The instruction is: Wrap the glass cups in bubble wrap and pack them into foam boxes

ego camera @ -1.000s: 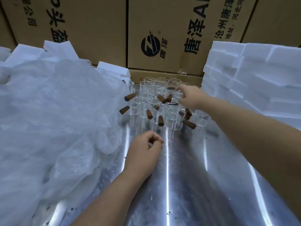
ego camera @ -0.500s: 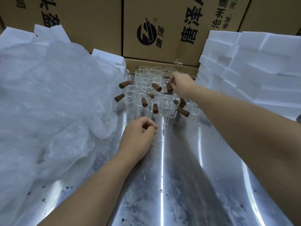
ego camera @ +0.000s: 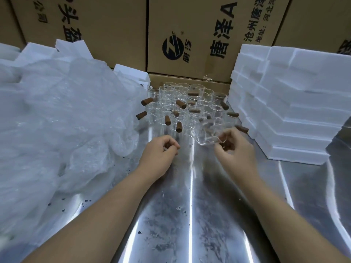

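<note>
Steel table (ego camera: 190,215), cartons (ego camera: 190,25) behind, foam boxes (ego camera: 294,103); R grip (ego camera: 237,152) pinches glass cup (ego camera: 206,136); L grip (ego camera: 159,154) curled, contents unclear.

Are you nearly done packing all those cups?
Not nearly. Done: no wrapped or packed cup shows anywhere. In hand: the right hand holds one glass cup, still bare. Left: the other cups crowded at the back, the bubble wrap heaped on the left, and the foam boxes stacked on the right.

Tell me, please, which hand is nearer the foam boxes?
Right. The right hand sits just left of the foam boxes; the left hand is farther, beside the bubble wrap.
</note>
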